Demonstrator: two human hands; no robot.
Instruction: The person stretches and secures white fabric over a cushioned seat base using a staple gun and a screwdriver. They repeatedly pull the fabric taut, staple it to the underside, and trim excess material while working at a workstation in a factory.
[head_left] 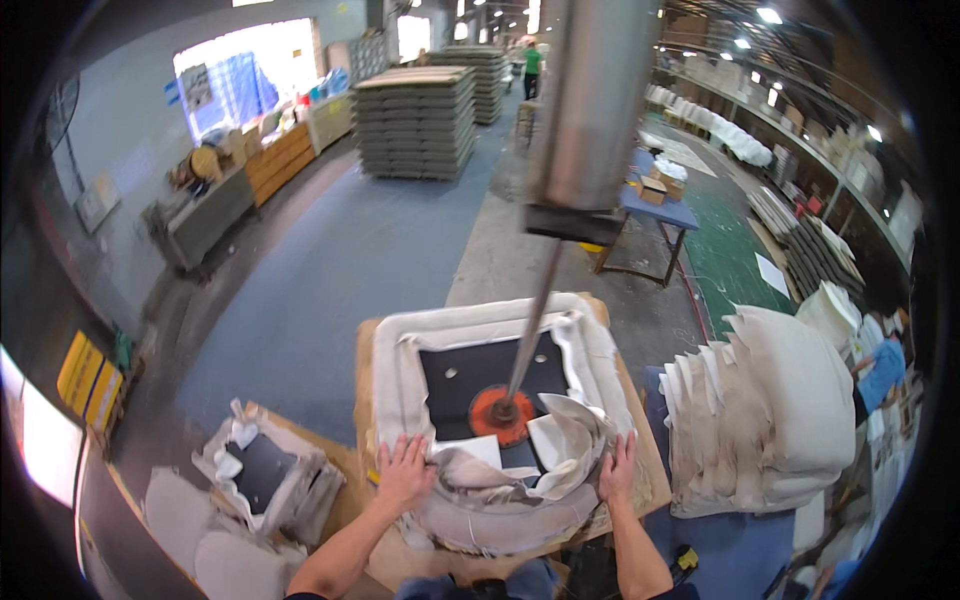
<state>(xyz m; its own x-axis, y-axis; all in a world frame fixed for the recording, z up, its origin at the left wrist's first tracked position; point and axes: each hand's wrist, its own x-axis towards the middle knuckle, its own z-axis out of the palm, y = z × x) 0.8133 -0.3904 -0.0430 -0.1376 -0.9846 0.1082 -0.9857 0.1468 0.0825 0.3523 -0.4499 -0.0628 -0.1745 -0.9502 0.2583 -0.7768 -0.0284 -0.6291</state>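
In front of me an upholstered seat cushion [480, 320] in whitish fabric lies upside down on a wooden board [652, 480]. A black panel [455, 375] shows inside its folded-over border. An orange disc [486, 418] on the thin rod of a large metal cylinder [590, 110] rests on the panel. My left hand [407, 474] lies with stretched fingers on the cushion's near left edge. My right hand [618, 470] rests along its near right edge, fingers extended. Between them, loose grey-white fabric [570, 452] is bunched over the panel's near side.
A second cushion [262, 470] sits at the lower left beside pale cushion pieces [195, 520]. At right rises a stack of pale covers [760, 410]; a person in blue [882, 375] stands beyond it. Grey stacks [415, 125] and a blue table [660, 205] stand farther off.
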